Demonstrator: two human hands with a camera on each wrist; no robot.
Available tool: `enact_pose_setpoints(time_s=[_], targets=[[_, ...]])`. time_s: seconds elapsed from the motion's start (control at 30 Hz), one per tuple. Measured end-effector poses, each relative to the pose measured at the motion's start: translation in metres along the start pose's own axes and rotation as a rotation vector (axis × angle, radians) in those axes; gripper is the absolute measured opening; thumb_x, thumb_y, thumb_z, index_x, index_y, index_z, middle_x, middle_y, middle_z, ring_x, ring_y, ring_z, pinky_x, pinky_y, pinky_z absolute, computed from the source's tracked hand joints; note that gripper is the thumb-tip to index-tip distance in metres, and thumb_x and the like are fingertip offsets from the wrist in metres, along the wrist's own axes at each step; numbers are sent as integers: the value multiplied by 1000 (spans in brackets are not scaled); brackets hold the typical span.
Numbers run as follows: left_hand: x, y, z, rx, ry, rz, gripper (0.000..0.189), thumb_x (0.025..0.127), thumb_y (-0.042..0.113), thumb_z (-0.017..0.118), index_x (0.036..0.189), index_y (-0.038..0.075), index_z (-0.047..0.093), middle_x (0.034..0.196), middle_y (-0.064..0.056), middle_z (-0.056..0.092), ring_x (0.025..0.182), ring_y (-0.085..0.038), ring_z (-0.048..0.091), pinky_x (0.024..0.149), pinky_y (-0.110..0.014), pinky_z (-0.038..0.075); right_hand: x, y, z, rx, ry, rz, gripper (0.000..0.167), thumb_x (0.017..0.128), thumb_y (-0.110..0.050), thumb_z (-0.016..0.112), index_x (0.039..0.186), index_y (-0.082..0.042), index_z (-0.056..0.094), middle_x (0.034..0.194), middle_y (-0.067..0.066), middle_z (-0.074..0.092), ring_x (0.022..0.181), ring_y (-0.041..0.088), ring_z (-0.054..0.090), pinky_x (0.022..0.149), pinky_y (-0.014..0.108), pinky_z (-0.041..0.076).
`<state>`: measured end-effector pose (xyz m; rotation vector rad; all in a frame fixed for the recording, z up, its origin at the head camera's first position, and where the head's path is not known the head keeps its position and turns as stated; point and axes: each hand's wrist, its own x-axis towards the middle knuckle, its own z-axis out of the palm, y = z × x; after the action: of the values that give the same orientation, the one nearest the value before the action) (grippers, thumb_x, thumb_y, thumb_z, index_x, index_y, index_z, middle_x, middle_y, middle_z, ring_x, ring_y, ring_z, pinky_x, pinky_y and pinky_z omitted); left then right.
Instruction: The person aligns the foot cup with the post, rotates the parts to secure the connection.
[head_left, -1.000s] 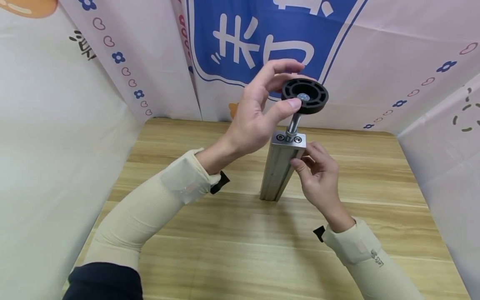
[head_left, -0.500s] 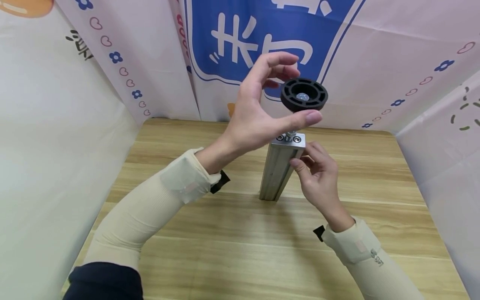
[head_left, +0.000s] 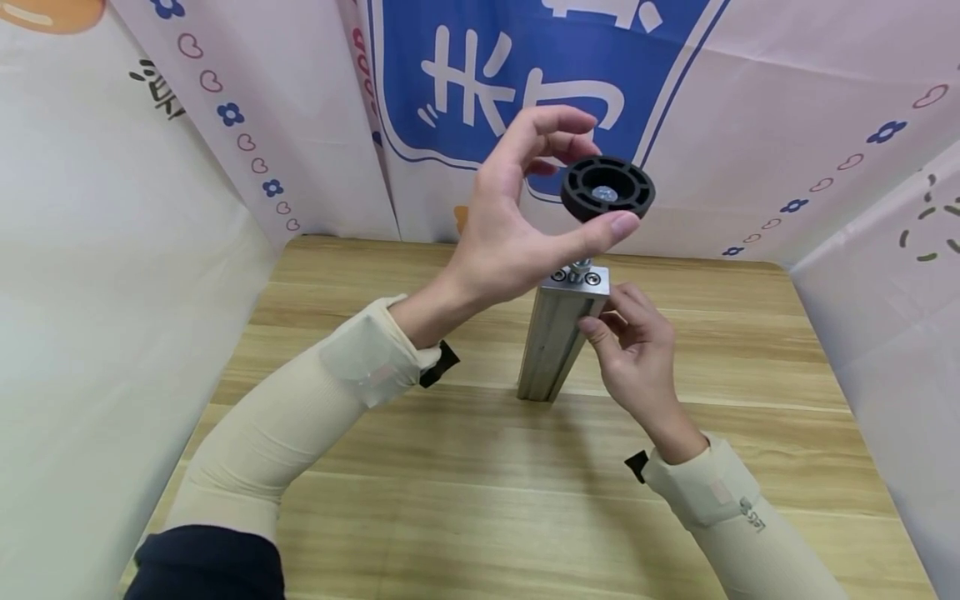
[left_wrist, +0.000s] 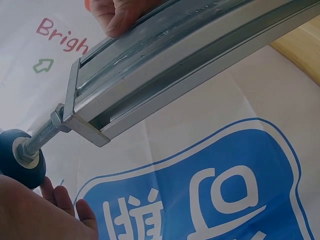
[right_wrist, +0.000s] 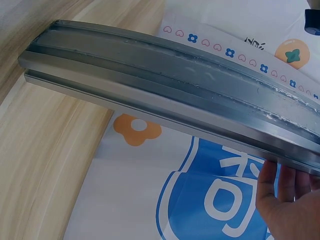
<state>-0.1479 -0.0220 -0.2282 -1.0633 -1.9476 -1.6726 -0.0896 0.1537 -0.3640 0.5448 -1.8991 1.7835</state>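
Observation:
An aluminium profile [head_left: 553, 342] stands upright on the table, a threaded rod [left_wrist: 43, 138] with a hex nut [left_wrist: 59, 119] rising from its end plate [head_left: 567, 285]. Topping the rod is a round black levelling foot [head_left: 576, 202]. My left hand [head_left: 504, 233] surrounds the foot loosely: the thumb lies at the near rim, while the bent fingers stand off behind it. Lower down, my right hand [head_left: 641, 354] holds the profile's right side near the top, thumb in front. Its fingers [right_wrist: 267, 182] reach the profile's edge in the right wrist view.
A wood-grain table [head_left: 480, 492] lies under everything. Printed white cloth walls enclose it, with a large blue sign [head_left: 480, 92] on the back one close behind the foot. Black wrist mounts [head_left: 439, 365] sit at both cuffs.
The left thumb has come off the foot's top to its near rim, extending further right. The left fingers have drawn back from the far rim. My right hand has hardly moved.

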Motion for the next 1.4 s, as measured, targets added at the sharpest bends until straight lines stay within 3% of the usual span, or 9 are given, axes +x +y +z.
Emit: enact_pose_setpoints(time_s=[0.2,0.73,1.0,1.4], targets=[[0,0,-1,-17,-11,2,66,79,15,85,134,-6,54,122,-16,69,116,-12,60,104,-29,43,0,-1,0,-3,-3,-5,37,91,5,74,125,18,67,99,-9,64,87,6,60,75,17,56],[0,0,-3,-187,-47,-16,53,86,8,73,131,-10,51,127,-25,71,116,-18,65,102,-29,44,2,-3,1,-36,-2,6,34,91,10,72,124,16,68,100,-10,64,87,7,60,74,17,56],[-2,5,-2,-286,-84,-95,51,90,5,59,137,-11,46,133,-27,68,111,-25,61,99,-29,49,2,-3,1,-47,2,19,36,88,18,69,124,16,68,100,-11,64,87,6,60,74,17,56],[-3,3,-1,-211,-81,-55,58,88,14,62,138,-11,48,136,-24,65,121,-21,61,101,-28,45,0,-1,1,-40,-2,20,34,89,19,68,122,16,69,98,-10,63,88,7,61,76,17,58]])
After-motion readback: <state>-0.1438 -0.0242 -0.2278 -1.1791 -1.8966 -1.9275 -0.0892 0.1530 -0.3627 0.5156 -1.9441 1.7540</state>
